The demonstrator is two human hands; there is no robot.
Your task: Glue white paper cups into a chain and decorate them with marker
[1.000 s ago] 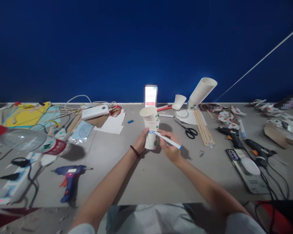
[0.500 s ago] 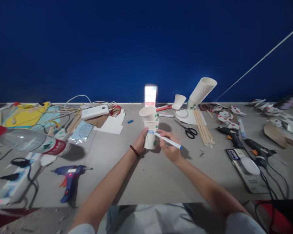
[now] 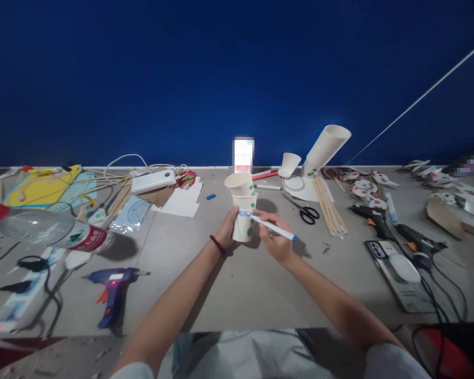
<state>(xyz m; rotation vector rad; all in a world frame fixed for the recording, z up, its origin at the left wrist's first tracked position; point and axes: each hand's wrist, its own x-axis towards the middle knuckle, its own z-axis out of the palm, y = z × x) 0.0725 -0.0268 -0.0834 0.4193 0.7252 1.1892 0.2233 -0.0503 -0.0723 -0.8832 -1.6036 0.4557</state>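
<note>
A few white paper cups (image 3: 242,231) with green leaf prints are stacked together in front of me, the top one tilted. Blue curved lines mark the lower cup just under a rim. My left hand (image 3: 228,229), with a dark beaded bracelet at the wrist, is closed around the left side of the cups. In my right hand (image 3: 275,239) a white marker (image 3: 274,227) with a blue end is pinched, its tip at the blue lines on the right side of the cup. The fingertips behind the cups are hidden.
Black scissors (image 3: 306,211), wooden sticks (image 3: 328,205) and a leaning stack of cups (image 3: 328,147) are on the right, near glue guns (image 3: 418,245) and a phone (image 3: 398,279). Left are a lying bottle (image 3: 59,229), a blue glue gun (image 3: 114,292) and a power strip (image 3: 27,289).
The blue curved drawing on the cup reaches a little further right. The marker has shifted slightly to the right with my right hand; my left hand keeps its place.
</note>
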